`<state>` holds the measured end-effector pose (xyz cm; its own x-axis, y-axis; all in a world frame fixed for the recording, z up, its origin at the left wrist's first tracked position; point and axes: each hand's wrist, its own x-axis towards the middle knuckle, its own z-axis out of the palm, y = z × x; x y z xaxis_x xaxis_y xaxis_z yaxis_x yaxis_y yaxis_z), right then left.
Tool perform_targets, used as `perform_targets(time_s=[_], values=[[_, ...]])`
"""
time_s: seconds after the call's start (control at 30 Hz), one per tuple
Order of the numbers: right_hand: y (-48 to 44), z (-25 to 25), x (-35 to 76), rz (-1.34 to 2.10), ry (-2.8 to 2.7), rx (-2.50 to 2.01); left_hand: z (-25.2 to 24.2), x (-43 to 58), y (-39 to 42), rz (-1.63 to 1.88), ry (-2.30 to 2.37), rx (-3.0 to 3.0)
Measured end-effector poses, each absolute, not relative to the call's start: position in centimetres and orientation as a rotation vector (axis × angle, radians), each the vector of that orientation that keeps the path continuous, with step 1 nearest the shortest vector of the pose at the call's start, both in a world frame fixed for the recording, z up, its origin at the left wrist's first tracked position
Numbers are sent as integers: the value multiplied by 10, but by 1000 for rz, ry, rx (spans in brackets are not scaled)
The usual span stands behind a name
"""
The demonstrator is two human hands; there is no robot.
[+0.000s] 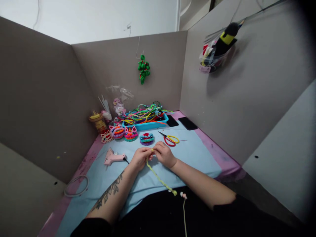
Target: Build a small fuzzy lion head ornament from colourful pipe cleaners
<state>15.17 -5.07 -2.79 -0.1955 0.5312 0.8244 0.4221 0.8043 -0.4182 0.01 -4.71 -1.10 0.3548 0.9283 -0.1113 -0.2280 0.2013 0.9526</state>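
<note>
My left hand [142, 158] and my right hand [165, 155] meet over the blue cloth, fingertips pinched together. Both are closed on one end of a pale yellow pipe cleaner [158, 178]. Its twisted length trails down from my left hand toward my lap and ends in a small knob. Just beyond my fingers sits a teal and red fuzzy lion-head figure [146, 138]. Scissors [170, 139] with one red and one yellow handle lie past my right hand, blades slightly apart. To the left of my left hand a pink hot glue gun [114, 157] rests on its side.
A blue tray [145, 125] piled with colourful pipe cleaners stands at the back. More fuzzy heads [117, 131] line up beside it. Two dark phones [187, 123] lie at the back right. Grey partitions [158, 75] enclose the table, and a coiled cable [76, 186] lies at left.
</note>
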Motion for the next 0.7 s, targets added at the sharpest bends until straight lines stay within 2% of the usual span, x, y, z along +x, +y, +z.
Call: perform_targets(time_s=[0.27,0.7], values=[[-51,-25,148,128,-1770,-721,-11,1,-47,1071,871,1261],[-49,-23,149,171,-1747,-785,-9,-6,-47,1046,1028,1569]])
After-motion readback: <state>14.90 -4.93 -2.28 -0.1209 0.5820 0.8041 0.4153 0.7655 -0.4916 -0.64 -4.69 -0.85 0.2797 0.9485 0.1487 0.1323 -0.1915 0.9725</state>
